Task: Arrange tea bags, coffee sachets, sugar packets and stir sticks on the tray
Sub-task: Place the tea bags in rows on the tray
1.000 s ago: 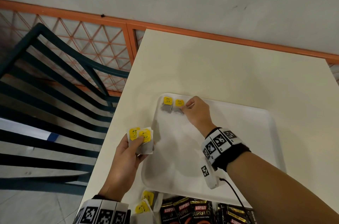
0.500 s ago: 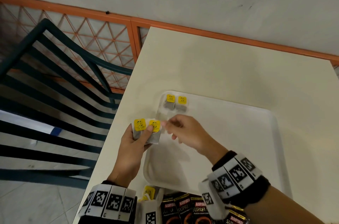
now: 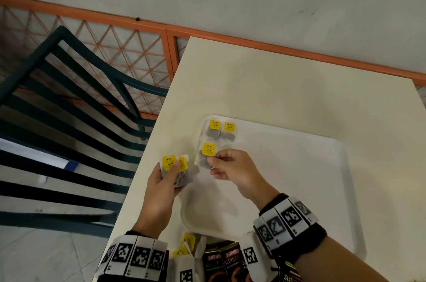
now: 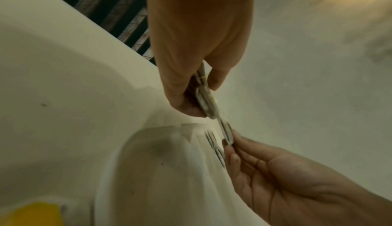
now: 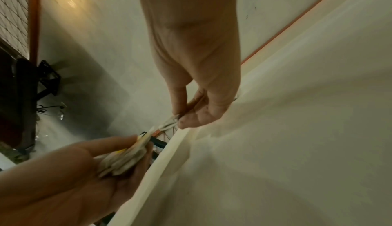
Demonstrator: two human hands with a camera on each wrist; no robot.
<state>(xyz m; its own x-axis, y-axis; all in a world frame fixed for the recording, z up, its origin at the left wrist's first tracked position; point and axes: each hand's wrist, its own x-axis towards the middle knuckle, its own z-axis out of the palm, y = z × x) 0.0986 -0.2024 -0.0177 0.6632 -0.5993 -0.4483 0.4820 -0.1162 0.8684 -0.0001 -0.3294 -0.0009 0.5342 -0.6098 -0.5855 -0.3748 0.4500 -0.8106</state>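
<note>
Here, in the head view, your right hand [image 3: 235, 172] pinches one grey paper tea bag with a square yellow tag [image 3: 205, 156] between thumb and fingertips, just over the far-left corner of the white rectangular plastic tray [image 3: 299, 189]. Two matching tea bags [image 3: 220, 131] already lie side by side in that corner. Your left hand [image 3: 161, 191] grips a small stack of spare tea bags [image 3: 176, 169], thumb on top, beside the tray's left rim above the cream-coloured surface [image 3: 288, 83]. Dark coffee sachets [image 3: 224, 263] wait at the near edge; sugar packets and stir sticks are not visible.

From the left wrist, the stack [image 4: 204, 95] shows edge-on, clamped between your thumb and fingers, while the right fingers [image 4: 237, 145] hold the single bag by its thin edge.

From the right wrist, your thumb and forefinger are closed on the bag [image 5: 169, 124], with the left hand's stack [image 5: 125, 157] close below.

These bags look very light, soft and flimsy, with thread and tag loose, so I judge a gentle pinch on the paper body near the tag is best; pulling the tag alone could let the bag swing or snag.
</note>
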